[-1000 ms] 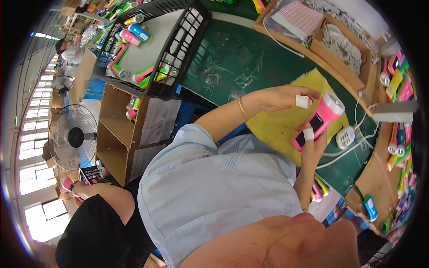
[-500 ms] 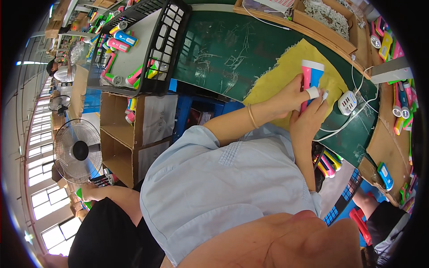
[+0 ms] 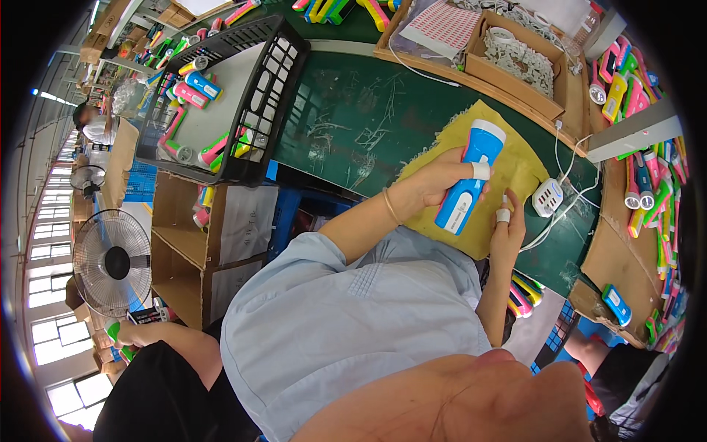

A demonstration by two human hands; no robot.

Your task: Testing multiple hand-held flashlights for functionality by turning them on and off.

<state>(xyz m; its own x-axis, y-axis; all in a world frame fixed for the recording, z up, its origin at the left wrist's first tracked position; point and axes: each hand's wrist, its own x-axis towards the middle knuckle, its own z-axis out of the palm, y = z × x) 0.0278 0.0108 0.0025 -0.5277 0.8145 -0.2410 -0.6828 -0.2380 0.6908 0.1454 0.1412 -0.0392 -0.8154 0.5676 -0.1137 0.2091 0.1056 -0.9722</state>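
Note:
A blue flashlight with a pink underside and a white rim is gripped in my left hand, its head pointing away from me. A white wrap covers a digit of that hand, lying across the flashlight's body. My right hand, also with a white finger wrap, is closed beside the flashlight, apart from it. The small pale plug end of a white cable sticks up from its fingertips. Both hands are over a yellow cloth on the green table. A white multi-port charger stands right of the cloth.
A black crate with several flashlights stands at the left. A cardboard box of small white parts sits at the back. More flashlights are piled at the right. A cardboard shelf and a fan stand at far left.
The flashlight has been turned so its blue side faces up, and my left hand has shifted left and nearer. My right hand has come away from the flashlight, toward me. The whole view has shifted slightly.

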